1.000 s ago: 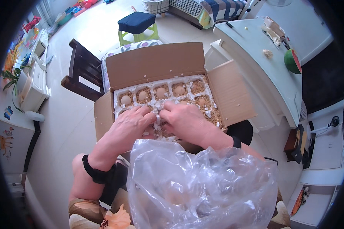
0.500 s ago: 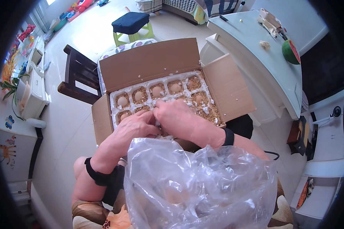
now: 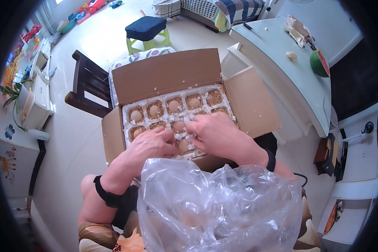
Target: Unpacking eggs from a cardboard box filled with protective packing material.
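An opened cardboard box point(image 3: 168, 77) holds a white foam tray point(image 3: 145, 100) whose cells contain eggs bedded in brown crumbly filler. One egg point(image 3: 174, 106) sits in the back row; another egg point(image 3: 179, 126) and an egg nearer the front point(image 3: 184, 145) show between my hands. My left hand point(image 3: 151, 145) rests over the tray's front left cells, fingers bent and apart, nothing seen in them. Over the right cells is my right hand point(image 3: 216, 133), its fingertips bent down at the foam and slightly smeared; whether they hold anything is unclear. A clear plastic bag point(image 3: 218, 206) covers my lap.
White foam crumbs lie on the tray and box flaps. A dark wooden chair point(image 3: 86, 86) stands left of the box, and a blue-topped stool point(image 3: 146, 28) behind it. On the right, a pale table point(image 3: 277, 54) carries a cut watermelon point(image 3: 319, 64).
My hands have moved apart, the right one going rightward. The eggs between them now show. The whole view has shifted slightly.
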Demonstrator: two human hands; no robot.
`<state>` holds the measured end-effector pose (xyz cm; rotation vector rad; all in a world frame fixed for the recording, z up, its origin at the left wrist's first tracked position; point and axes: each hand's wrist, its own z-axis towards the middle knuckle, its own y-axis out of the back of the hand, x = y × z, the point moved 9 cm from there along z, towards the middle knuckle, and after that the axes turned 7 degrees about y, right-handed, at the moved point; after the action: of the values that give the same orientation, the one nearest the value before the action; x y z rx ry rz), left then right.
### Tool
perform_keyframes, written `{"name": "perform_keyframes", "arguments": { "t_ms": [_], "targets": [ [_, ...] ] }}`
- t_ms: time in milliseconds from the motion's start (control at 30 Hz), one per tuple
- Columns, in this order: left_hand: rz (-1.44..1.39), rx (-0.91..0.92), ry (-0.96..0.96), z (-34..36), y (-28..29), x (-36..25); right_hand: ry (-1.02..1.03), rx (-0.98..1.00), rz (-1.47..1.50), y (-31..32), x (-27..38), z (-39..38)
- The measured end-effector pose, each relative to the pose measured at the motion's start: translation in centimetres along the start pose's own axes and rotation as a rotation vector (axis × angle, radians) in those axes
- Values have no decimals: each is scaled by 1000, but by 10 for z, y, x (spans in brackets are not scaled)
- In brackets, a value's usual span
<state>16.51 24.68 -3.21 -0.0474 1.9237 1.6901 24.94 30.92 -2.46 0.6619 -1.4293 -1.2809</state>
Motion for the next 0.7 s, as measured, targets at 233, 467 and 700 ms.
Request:
{"name": "perform_keyframes", "arguments": {
  "t_ms": [233, 467, 700],
  "targets": [
    [-67, 4, 0, 3, 0, 3, -55, 103, 21, -18, -9, -9],
    [-56, -13, 30, 3, 2, 0, -44, -36, -17, 2, -12, -6],
    [-121, 39, -24, 3, -3, 3, -48, -5, 18, -18, -13, 4]
  ]
}}
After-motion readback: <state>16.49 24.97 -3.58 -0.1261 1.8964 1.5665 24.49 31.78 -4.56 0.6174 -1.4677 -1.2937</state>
